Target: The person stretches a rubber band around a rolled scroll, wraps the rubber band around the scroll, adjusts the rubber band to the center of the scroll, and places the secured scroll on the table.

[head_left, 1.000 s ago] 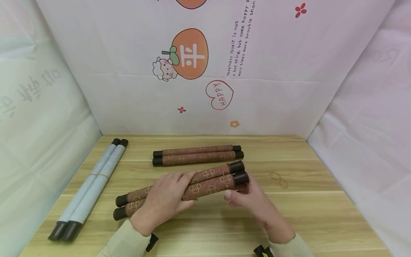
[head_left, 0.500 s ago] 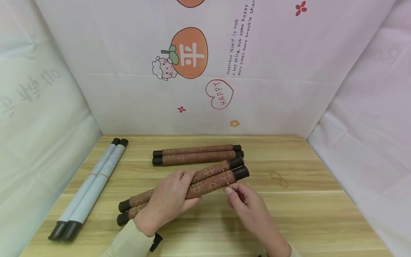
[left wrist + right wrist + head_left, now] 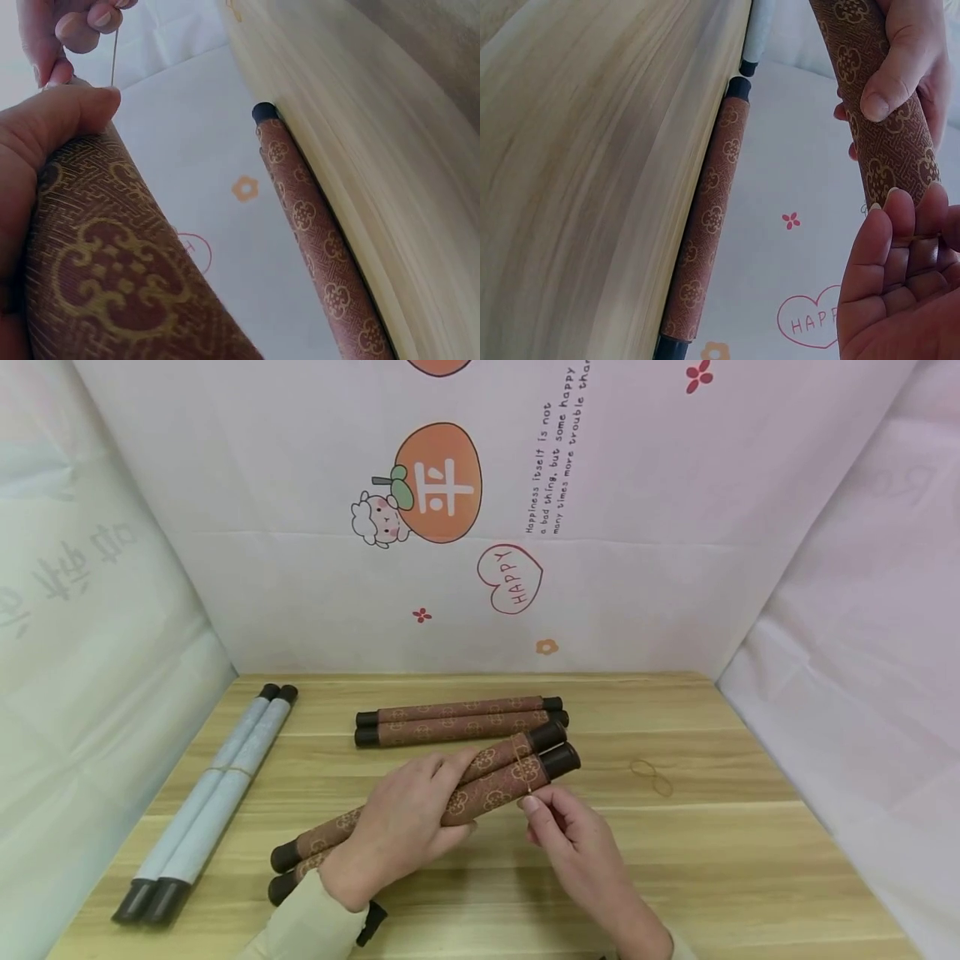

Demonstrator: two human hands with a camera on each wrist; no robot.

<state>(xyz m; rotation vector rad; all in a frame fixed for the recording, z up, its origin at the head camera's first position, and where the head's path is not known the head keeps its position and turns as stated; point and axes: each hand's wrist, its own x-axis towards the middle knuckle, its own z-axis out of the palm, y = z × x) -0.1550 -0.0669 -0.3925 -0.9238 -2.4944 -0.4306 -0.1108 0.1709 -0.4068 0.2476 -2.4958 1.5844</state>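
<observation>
My left hand grips a pair of brown scrolls around their middle, thumb on the near side. The pair lies side by side, patterned with gold flowers and capped in black at the ends, slanting up to the right. Near their right end a thin rubber band crosses both. Its lower part is pinched between thumb and fingers of my right hand, just under the scrolls. In the left wrist view a taut strand of the band runs from the right fingers toward the scrolls.
Behind the held pair, another brown scroll pair lies on the wooden table. At the left lie two pale blue scrolls bound with a band. A loose, twisted rubber band lies at the right. White cloth walls surround the table.
My right hand has come from behind the scrolls' right end to below it, drawing the band down. The scrolls tilt more, left end lower and right end slightly higher. My left hand keeps its grip.
</observation>
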